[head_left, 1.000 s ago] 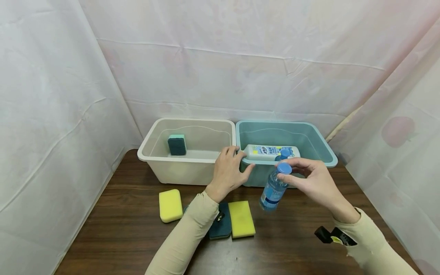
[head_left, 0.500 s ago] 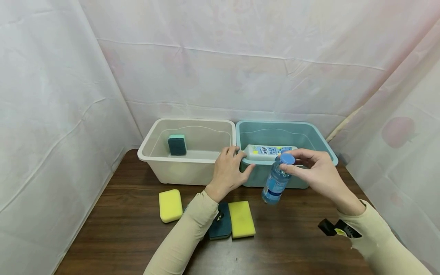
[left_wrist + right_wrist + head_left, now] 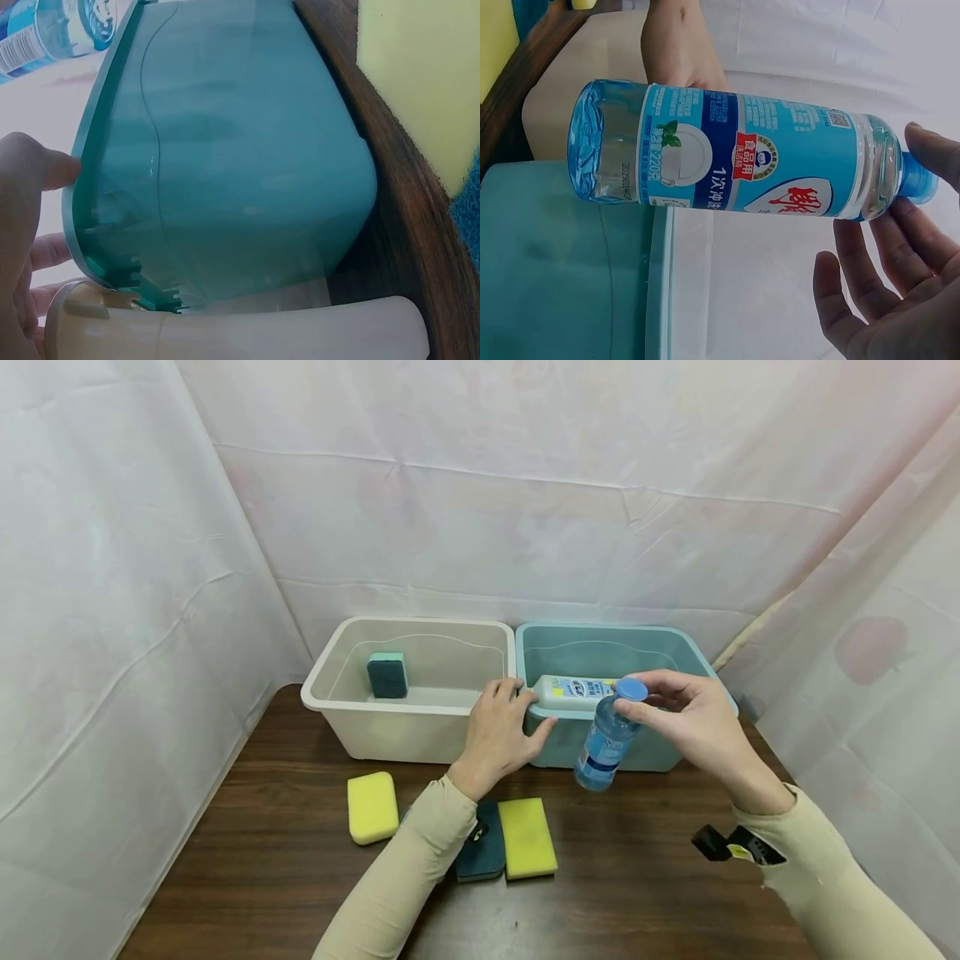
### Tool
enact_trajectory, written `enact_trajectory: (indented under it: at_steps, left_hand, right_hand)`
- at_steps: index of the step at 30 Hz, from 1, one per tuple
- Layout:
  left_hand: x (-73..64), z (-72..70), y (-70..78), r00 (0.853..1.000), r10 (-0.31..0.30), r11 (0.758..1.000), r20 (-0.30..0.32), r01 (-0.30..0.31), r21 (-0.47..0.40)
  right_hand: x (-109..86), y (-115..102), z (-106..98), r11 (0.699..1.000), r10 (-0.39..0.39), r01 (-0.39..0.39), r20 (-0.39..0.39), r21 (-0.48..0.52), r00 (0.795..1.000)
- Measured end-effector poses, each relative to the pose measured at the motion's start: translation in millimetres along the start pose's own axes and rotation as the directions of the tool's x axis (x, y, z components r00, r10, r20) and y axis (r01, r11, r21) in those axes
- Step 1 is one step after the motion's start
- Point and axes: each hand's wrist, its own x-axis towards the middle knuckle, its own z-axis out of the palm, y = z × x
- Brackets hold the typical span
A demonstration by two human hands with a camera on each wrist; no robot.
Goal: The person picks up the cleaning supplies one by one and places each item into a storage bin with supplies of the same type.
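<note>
My right hand (image 3: pixel 693 718) pinches the blue cap of a clear blue dish soap bottle (image 3: pixel 606 745) between thumb and fingers. The bottle hangs tilted in front of the teal bin (image 3: pixel 600 635), its base off the table; its printed label faces the right wrist camera (image 3: pixel 757 150). My left hand (image 3: pixel 498 735) rests with relaxed fingers on the rims where the cream bin (image 3: pixel 405 731) and teal bin meet, and its thumb touches the teal rim in the left wrist view. A white bottle (image 3: pixel 573 692) with a blue label lies inside the teal bin, partly hidden by the right hand.
A green scouring sponge (image 3: pixel 387 677) stands in the cream bin. On the brown table (image 3: pixel 615 893) lie a yellow sponge (image 3: pixel 372 808) at left, a dark green sponge (image 3: pixel 482 843) partly under the left forearm, and another yellow sponge (image 3: pixel 528 837). Pale curtains (image 3: pixel 480 527) surround the table.
My right hand has raised the dish soap bottle and moved it slightly forward and right. A blue cap seen behind it earlier is now hidden. The left hand has stayed put.
</note>
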Motion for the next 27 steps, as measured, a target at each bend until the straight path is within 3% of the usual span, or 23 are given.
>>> enact_trajectory:
  at_steps: [27]
  left_hand:
    - [1.3, -1.7, 4.5, 0.999, -0.024, 1.000, 0.036, 0.023, 0.017]
  right_hand:
    - [19.9, -6, 4, 0.996, -0.008, 0.016, -0.089, 0.089, 0.996]
